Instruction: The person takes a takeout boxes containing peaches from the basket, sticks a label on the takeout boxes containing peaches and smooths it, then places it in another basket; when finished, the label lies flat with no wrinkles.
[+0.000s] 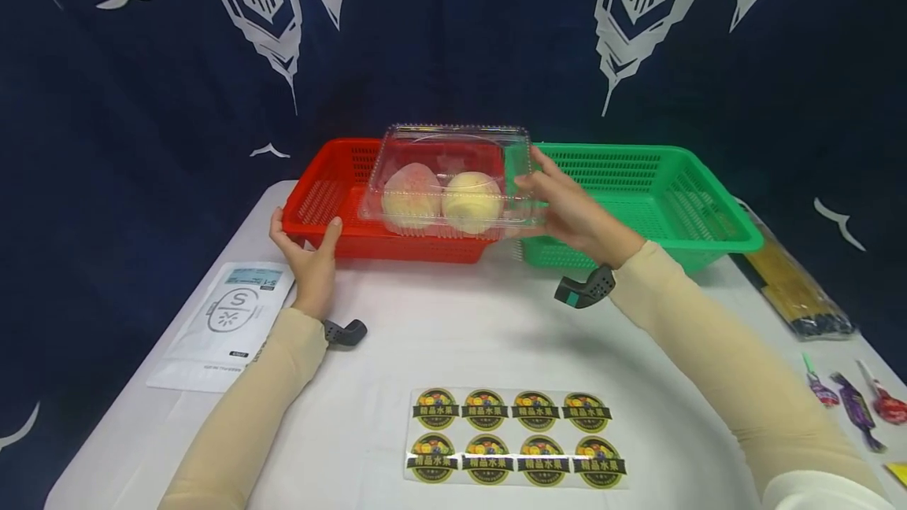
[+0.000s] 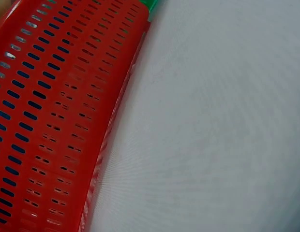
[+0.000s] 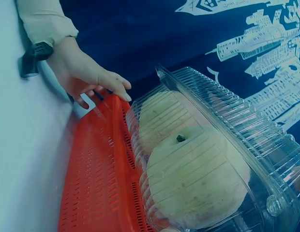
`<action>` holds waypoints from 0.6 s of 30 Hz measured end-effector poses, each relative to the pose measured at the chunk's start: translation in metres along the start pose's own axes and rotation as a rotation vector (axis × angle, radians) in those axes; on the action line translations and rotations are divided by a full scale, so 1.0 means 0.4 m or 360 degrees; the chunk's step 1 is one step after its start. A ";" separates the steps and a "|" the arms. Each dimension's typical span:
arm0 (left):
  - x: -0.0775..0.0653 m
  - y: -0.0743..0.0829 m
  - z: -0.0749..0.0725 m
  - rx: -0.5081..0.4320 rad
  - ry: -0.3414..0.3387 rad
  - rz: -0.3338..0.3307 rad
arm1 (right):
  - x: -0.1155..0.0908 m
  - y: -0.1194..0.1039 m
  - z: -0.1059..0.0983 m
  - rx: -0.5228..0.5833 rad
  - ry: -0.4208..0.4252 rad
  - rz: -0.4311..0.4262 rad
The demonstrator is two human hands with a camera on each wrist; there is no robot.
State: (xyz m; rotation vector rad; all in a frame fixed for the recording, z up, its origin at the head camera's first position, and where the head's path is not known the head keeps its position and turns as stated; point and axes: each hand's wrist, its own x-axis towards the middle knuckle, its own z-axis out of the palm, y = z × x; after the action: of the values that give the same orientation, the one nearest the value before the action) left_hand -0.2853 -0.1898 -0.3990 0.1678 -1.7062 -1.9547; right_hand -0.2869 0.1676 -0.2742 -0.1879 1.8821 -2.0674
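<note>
My right hand (image 1: 574,207) grips the right end of a clear plastic clamshell box (image 1: 453,140), held tilted over the red basket (image 1: 404,249). Inside it are two apples, one pinkish apple (image 1: 411,194) and one pale yellow apple (image 1: 472,201). The right wrist view shows the lid down over them and a dark stem on the nearer apple (image 3: 198,179). At the red basket's front left corner, my left hand (image 1: 312,270) holds the rim, thumb over the front edge and fingers along the side. The left wrist view shows the basket's slotted wall (image 2: 58,116).
A green basket (image 1: 708,242) stands right of the red one. A white pouch (image 1: 234,321) lies at left, a sheet of round fruit stickers (image 1: 517,437) at front. On the right lie a brown packet (image 1: 801,282), lollipops (image 1: 886,406) and a purple wrapped candy (image 1: 856,408).
</note>
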 end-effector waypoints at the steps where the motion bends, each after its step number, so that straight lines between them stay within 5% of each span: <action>1: 0.000 0.000 0.000 0.0004 -0.0002 -0.0003 | -0.010 0.000 -0.004 -0.0007 -0.0005 0.0003; 11: -0.002 0.000 -0.007 0.0044 -0.0003 -0.0043 | -0.102 0.009 -0.038 -0.0127 -0.0040 0.0013; 18: -0.002 -0.001 -0.002 0.0004 -0.0022 -0.0025 | -0.170 0.025 -0.049 -0.0031 -0.0081 0.0018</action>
State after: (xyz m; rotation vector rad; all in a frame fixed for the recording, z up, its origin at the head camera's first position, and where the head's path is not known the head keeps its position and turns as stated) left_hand -0.2844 -0.1902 -0.3999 0.1695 -1.7211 -1.9698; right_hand -0.2282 0.2080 -0.2777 -0.2319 1.8700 -2.0184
